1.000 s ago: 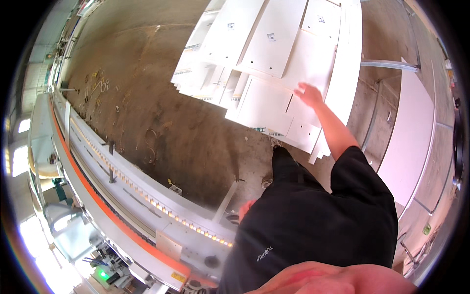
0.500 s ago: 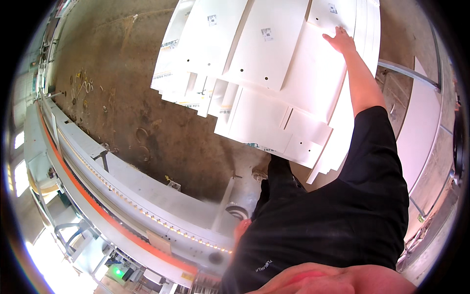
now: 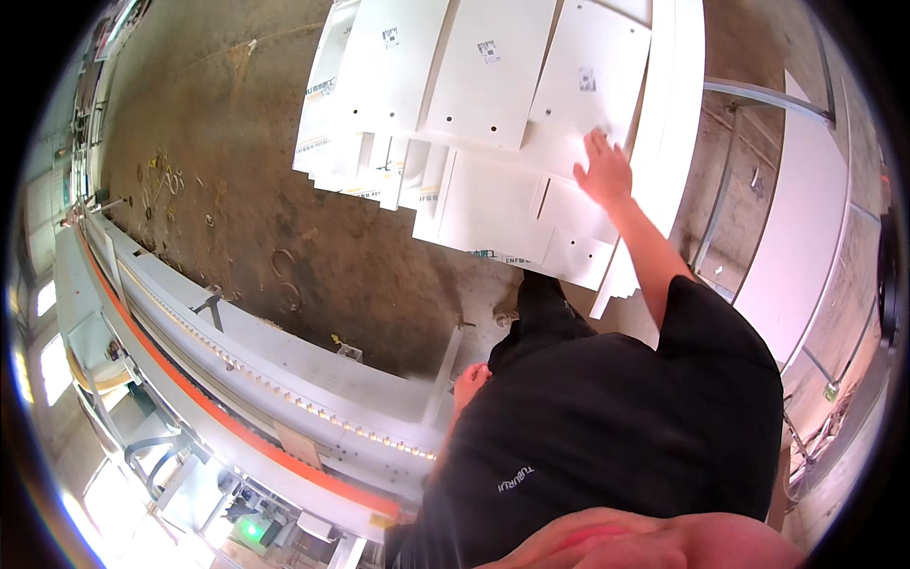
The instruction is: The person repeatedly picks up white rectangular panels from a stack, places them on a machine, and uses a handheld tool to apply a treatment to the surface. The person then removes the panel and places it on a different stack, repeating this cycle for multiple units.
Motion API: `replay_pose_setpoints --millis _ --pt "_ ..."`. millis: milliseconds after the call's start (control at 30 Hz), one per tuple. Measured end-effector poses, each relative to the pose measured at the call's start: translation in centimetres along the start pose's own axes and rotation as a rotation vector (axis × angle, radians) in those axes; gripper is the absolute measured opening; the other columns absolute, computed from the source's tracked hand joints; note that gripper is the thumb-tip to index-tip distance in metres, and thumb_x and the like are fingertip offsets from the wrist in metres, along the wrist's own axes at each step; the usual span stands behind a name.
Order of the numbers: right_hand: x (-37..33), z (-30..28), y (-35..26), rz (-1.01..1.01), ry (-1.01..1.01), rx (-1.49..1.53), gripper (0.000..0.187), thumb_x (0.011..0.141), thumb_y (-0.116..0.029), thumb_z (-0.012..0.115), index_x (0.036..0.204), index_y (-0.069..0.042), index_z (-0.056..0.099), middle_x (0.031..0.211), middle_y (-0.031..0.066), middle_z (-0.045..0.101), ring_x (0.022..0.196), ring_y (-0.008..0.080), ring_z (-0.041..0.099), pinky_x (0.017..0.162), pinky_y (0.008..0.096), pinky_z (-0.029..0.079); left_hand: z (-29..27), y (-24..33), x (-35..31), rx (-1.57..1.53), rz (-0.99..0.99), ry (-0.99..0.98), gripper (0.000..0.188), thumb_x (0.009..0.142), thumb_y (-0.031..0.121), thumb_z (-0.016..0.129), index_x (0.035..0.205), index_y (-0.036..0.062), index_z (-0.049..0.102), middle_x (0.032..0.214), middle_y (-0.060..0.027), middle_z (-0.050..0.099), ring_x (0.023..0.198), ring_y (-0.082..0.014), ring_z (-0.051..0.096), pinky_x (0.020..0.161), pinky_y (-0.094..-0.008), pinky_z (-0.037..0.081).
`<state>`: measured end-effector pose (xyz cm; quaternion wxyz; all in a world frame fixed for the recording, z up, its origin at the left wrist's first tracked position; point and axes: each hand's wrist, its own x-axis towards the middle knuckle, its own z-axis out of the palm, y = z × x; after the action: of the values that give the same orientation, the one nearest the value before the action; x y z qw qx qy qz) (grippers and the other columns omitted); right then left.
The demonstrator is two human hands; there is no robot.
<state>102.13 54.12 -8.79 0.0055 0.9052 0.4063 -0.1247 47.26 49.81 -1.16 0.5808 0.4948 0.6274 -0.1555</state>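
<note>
Toward the panel stack's (image 3: 493, 204) right edge, uneven pushing by the wide-spread right hand (image 3: 607, 174) could skew it; I cannot tell the left hand's (image 3: 470, 382) grip.

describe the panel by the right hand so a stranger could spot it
Find the large stack of white panels at the top. Three labelled panels lie side by side on it; this panel is rightmost, nearest the right hand.
</note>
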Motion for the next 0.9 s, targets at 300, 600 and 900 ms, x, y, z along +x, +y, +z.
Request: replay_pose_setpoints --millis 300,600,900 --pt "-13.2 1.3 -2.8 0.318 -0.095 0.581 0.05 0.092 -0.037 0.065 0.133 -0.008 0.063 0.14 0.0116 0.064 0.124 0.0293 0.063 0.108 0.0415 0.047 -0.8 -6.9 1.4 0.076 0.149 0.009 0.038 0.103 0.031 0.062 0.124 -0.0003 0.067 0.104 -0.0105 0.075 0.099 -0.0173 0.069 0.091 -0.033 0.053" --pt "-12.2 7.1 1.5 0.907 -0.316 1.353 0.068 0.086 -0.053 0.076 0.133 -0.006 0.059 0.135 0.009 0.059 0.11 0.0208 0.058 0.091 0.0399 0.048 0.4 -13.3 1.0 -0.085 0.073 0.079 0.033 0.101 0.033 0.064 0.116 0.0048 0.071 0.104 -0.0078 0.075 0.1 -0.0185 0.07 0.089 -0.0324 0.053" --pt "-13.6 -2.8 -4.8 0.705 -0.095 1.638 0.06 0.086 -0.042 0.082 0.127 -0.003 0.063 0.13 0.0069 0.064 0.117 0.0194 0.058 0.1 0.0363 0.046 -0.2 -9.9 -3.4 -0.158 0.296 0.132 0.032 0.104 0.03 0.061 0.119 0.0028 0.069 0.098 -0.0049 0.075 0.087 -0.0131 0.07 0.082 -0.0293 0.054"
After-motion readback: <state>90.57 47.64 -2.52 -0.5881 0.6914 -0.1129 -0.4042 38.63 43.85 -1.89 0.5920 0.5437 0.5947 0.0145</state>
